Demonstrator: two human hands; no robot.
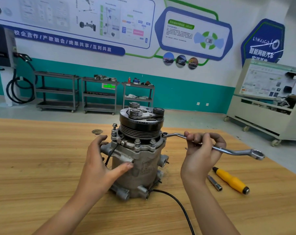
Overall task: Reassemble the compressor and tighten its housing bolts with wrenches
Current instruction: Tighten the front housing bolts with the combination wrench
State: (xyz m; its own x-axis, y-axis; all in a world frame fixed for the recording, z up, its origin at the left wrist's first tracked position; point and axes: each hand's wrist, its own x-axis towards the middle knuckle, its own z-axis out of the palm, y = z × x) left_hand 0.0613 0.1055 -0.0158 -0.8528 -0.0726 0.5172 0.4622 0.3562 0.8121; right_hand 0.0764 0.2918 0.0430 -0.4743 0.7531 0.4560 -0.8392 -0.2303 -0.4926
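The right hand (203, 150) pinches the shank of a double-ended ring wrench (235, 151) between thumb and curled fingers, near its middle. The small ring lies at the right edge of the compressor (144, 167) flange; whether it sits fully over a bolt head there I cannot tell, as the ring covers it. The large ring sticks out away from the compressor to the right.

The left hand (99, 160) is spread flat against the compressor's left flank, thumb pressed to the front of the casing, bracing rather than gripping.

The compressor stands upright on the wooden table (33, 158), pulley (141, 122) on top. Two housing bolts (137, 141) sit down on the front of the flange; one at its left (114, 126) stands proud, not yet run in.

This cast body looks heavy and rigid, yet tall on a narrow foot, so a wrench pull likely tips or spins it. Better to brace low on the casing or a lug, clear of the pulley and the black cable (177, 206) trailing from its base.

A yellow-handled screwdriver (232, 179) and a loose steel bit (214, 183) lie right of the compressor.
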